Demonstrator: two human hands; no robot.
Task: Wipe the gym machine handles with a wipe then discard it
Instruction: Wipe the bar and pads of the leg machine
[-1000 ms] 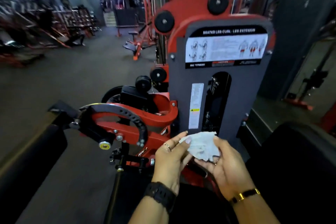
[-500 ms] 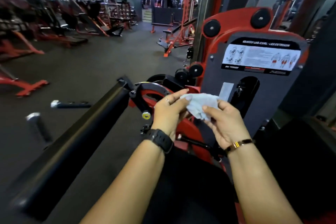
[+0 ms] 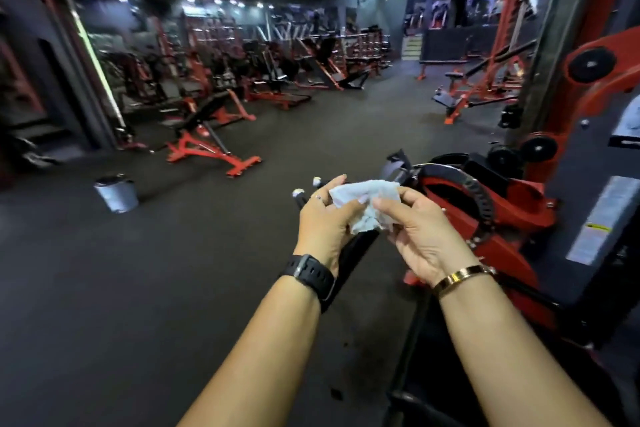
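Wipe (image 3: pixel 363 204), white and crumpled, at the centre of the head view, pinched between both hands above the dark floor (image 3: pixel 156 270). On its left edge, left hand (image 3: pixel 325 222), thumb and fingers curled round the cloth, ring (image 3: pixel 318 198) on one finger, black watch (image 3: pixel 308 276) on the wrist. On its right edge, right hand (image 3: pixel 426 236), thumb on top and fingertips tucked beneath, grasping the cloth, gold bracelet (image 3: pixel 460 276) at the wrist.

Just beyond the left hand's knuckles, two chrome-capped handle ends (image 3: pixel 298 193), short and dark, partly hidden by the fingers. Directly below the wipe, black padded bar (image 3: pixel 356 253) running toward the near edge.

To the right, red and grey machine (image 3: pixel 512 204): curved black toothed arc on a red frame, grey cover with a white label at the right edge, black round rollers above.

Far left on the floor, small grey bin (image 3: pixel 116 192) with a dark lid, upright, well apart from the hands. Further off, red-framed bench (image 3: pixel 207 135) with a black pad, then rows of red and black equipment along the far wall, blurred.
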